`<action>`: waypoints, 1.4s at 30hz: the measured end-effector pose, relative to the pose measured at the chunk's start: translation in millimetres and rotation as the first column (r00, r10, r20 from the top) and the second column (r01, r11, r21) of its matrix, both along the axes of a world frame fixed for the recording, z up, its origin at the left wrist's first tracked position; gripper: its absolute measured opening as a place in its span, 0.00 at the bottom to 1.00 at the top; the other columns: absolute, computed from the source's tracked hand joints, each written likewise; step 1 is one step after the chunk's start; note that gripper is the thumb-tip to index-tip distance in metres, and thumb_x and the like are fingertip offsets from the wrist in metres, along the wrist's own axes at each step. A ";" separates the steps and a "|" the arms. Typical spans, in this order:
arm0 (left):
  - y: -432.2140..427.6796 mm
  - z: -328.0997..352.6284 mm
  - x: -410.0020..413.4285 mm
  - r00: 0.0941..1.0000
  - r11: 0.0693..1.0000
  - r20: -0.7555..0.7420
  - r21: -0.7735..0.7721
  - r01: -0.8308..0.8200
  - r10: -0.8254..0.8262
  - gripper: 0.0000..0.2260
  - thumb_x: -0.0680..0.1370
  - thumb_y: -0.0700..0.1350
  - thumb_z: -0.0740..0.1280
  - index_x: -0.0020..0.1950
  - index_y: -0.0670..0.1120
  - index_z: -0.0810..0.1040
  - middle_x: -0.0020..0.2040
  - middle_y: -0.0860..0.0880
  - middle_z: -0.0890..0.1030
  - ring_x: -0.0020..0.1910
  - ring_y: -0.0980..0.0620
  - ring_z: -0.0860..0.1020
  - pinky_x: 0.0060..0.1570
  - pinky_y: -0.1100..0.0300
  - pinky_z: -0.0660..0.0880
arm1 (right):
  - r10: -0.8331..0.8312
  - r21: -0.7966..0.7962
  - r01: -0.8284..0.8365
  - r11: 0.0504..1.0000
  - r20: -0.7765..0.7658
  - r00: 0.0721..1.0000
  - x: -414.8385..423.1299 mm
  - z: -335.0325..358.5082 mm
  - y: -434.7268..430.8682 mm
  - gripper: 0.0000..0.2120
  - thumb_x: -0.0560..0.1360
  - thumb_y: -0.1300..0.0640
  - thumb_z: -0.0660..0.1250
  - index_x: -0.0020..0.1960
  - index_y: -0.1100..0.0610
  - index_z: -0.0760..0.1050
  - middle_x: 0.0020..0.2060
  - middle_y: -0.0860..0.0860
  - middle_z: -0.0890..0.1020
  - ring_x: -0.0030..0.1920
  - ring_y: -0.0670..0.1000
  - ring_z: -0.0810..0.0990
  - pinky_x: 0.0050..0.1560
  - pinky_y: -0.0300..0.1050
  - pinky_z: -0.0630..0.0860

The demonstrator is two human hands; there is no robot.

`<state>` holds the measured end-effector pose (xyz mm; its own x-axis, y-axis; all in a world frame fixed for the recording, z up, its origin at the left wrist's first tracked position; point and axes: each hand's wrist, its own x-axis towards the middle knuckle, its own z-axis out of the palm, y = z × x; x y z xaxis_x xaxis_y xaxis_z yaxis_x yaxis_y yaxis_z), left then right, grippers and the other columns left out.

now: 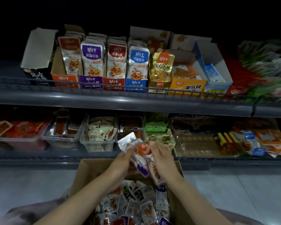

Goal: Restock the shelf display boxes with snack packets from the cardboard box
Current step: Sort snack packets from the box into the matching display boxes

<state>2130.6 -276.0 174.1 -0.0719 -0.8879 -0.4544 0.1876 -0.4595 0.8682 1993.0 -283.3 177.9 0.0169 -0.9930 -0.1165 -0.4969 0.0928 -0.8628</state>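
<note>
Dim aisle, two grey shelves ahead of us. The upper shelf (136, 101) carries a row of display boxes (113, 83), packets standing upright, with a wire rail (104, 86) running across their fronts. Clear tubs (97, 143) on the lower shelf sit just behind our hands. The cardboard box (88, 169) lies open below us, near the lower shelf's lip, with loose snack packets (144, 207) heaped inside. Our left hand (120, 164) and right hand (162, 159) both pinch one bunch of packets (141, 153) above the box. Bare floor (31, 184) lies on either side.

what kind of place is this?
Likely a small shop's snack aisle: grey tiered shelf with a wire front rail, branded display boxes packed with snack packets, and an open cardboard box of loose stock below.
</note>
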 end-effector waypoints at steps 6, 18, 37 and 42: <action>-7.9 3.6 6.4 0.988 0.987 -0.043 -0.053 -0.150 0.147 0.12 0.81 0.50 0.58 0.55 0.45 0.76 0.46 0.44 0.84 0.46 0.47 0.82 0.48 0.51 0.80 | -0.207 0.304 0.104 0.947 0.330 0.921 -9.2 4.7 -6.5 0.41 0.59 0.40 0.78 0.68 0.51 0.67 0.62 0.45 0.75 0.59 0.50 0.78 0.58 0.53 0.77; -21.5 43.1 40.8 0.945 0.978 -0.271 0.056 0.203 -0.181 0.32 0.71 0.67 0.59 0.63 0.44 0.76 0.58 0.40 0.81 0.57 0.40 0.80 0.58 0.44 0.76 | -0.296 0.436 0.048 0.898 0.521 0.801 -27.6 23.1 -11.8 0.13 0.72 0.55 0.71 0.55 0.56 0.78 0.48 0.56 0.85 0.50 0.56 0.83 0.51 0.53 0.79; -12.7 34.6 30.1 0.980 0.979 0.179 -0.163 0.121 -0.091 0.13 0.74 0.46 0.71 0.57 0.52 0.78 0.51 0.52 0.85 0.48 0.54 0.83 0.50 0.57 0.77 | -0.118 0.275 -0.079 0.958 0.632 0.766 0.7 20.4 0.6 0.14 0.74 0.55 0.68 0.59 0.54 0.76 0.53 0.53 0.84 0.53 0.53 0.83 0.56 0.54 0.78; -13.3 37.8 31.0 0.996 0.985 0.064 -0.169 -0.045 0.057 0.09 0.80 0.53 0.61 0.55 0.54 0.78 0.47 0.51 0.85 0.48 0.50 0.84 0.54 0.47 0.77 | -0.186 0.264 0.022 0.964 0.613 0.768 -0.8 25.6 -8.4 0.11 0.76 0.55 0.67 0.57 0.55 0.78 0.50 0.52 0.85 0.50 0.52 0.84 0.52 0.51 0.79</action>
<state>2161.6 -289.2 211.9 0.0013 -0.9535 -0.3015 0.1447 -0.2982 0.9435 1992.2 -291.7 203.5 0.0652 -0.9385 -0.3390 0.1728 0.3452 -0.9225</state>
